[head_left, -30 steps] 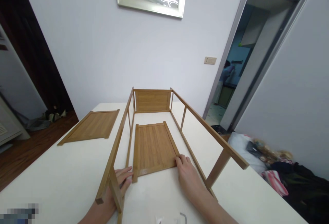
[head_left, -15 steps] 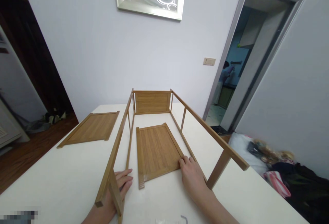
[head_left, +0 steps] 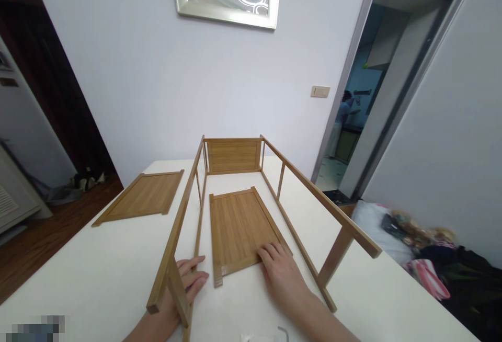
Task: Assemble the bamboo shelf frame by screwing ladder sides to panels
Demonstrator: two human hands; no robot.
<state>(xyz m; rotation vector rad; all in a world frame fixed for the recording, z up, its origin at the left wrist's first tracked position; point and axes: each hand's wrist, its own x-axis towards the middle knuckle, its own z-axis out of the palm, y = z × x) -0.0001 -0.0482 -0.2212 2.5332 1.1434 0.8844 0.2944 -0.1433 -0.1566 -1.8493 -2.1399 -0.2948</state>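
Note:
A wooden frame [head_left: 186,195] stands on a white table, with two long side rails and a panel at its far end. My left hand [head_left: 190,279] reaches past the near left post, its fingers bent over the frame's lower left rail. Inside the frame a flat wooden panel [head_left: 241,232] lies on the table. My right hand [head_left: 280,269] has its fingers closed over the panel's near edge, toward the right corner; the thumb is hidden. A second wooden panel [head_left: 143,195] lies left of the frame.
On the table's [head_left: 78,274] near edge are a bent hex key [head_left: 284,331] and a clear plastic piece [head_left: 254,338]. Clothes [head_left: 451,274] are piled at the right. A person [head_left: 342,114] stands beyond the doorway. A framed picture or mirror [head_left: 227,15] hangs ahead.
My right hand has moved left from the panel's right corner along its near edge, uncovering the lower right rail's end. My left hand stays at the left rail. The panel has barely shifted.

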